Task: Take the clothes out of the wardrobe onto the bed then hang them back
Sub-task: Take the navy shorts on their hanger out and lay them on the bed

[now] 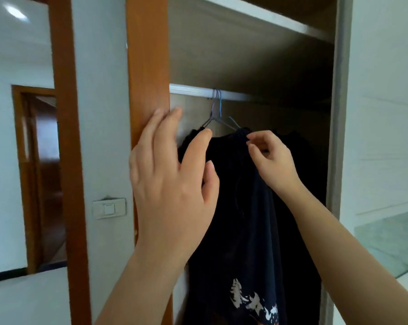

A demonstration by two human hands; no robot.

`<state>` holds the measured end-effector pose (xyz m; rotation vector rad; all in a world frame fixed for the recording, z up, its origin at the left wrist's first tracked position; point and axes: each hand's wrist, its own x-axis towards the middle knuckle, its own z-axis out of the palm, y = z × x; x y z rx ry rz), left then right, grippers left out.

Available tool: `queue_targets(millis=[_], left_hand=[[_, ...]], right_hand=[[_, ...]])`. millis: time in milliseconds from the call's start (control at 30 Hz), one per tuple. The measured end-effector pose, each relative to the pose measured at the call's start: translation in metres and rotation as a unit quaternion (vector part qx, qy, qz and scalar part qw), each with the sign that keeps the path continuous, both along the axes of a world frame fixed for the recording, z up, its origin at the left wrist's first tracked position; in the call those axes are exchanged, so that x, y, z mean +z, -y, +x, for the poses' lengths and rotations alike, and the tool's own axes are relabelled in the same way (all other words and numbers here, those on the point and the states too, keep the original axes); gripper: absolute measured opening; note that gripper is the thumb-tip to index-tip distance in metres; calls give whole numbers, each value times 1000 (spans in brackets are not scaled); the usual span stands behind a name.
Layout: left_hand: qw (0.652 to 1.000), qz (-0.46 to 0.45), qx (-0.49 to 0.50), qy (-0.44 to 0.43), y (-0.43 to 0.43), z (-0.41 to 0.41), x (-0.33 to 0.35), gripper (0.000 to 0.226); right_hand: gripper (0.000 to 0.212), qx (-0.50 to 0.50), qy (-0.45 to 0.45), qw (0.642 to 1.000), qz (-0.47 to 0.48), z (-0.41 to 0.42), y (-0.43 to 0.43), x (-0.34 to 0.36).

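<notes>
Dark clothes (pixel 243 207) hang on thin wire hangers (pixel 216 113) from a silver rail (pixel 191 89) inside the open wardrobe. One dark garment has a white print near its hem. My left hand (pixel 172 174) is raised in front of the clothes' left shoulder, fingers spread, holding nothing that I can see. My right hand (pixel 271 158) pinches the dark fabric at the garment's top edge, just below a hanger's wire.
An orange wooden wardrobe frame (pixel 149 66) stands just left of my left hand. A shelf (pixel 268 15) runs above the rail. A light switch (pixel 109 208) and a doorway (pixel 41 174) lie to the left. A glass-topped surface (pixel 390 240) is at the right.
</notes>
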<state>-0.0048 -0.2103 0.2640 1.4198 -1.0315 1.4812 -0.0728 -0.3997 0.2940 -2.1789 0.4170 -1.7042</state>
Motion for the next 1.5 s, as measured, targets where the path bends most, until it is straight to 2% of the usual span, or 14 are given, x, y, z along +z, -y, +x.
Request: queue_targets(millis=[133,233,467,567,667,867,1033,1267,1400,1500], left_hand=[[997,-19,72,-13,7,-1,9,36],[994,-45,99,-21,8,-1,12,40],[990,-66,124,-5,12,-1,11,39],[990,-69,124,-3,10,-1,11,41],[989,-64,135,-11,4,2,8,42],[991,-65,120,1,-1,7,6,40],[994,-64,83,10,-1,6,2,38],[996,-53,-59,48,-9,6,-4,28],[983,-29,-173,60,-15,7,-19,26],[962,19,-267,55,-21,8,-39,27]], right_hand=[[32,-132,-70,986,-73,15,46,26],[39,-188,-142,970,-52,24,73,38],[32,-190,-249,949,-16,52,78,60],[32,-138,-279,948,61,71,74,69],[33,-67,-254,958,115,83,74,70],[24,-30,-198,977,67,78,66,65],[29,-60,-143,987,35,67,51,68],[28,-137,-73,988,7,14,11,59],[26,-215,-72,974,-24,-34,-24,22],[23,-297,-106,948,-40,-69,-51,-10]])
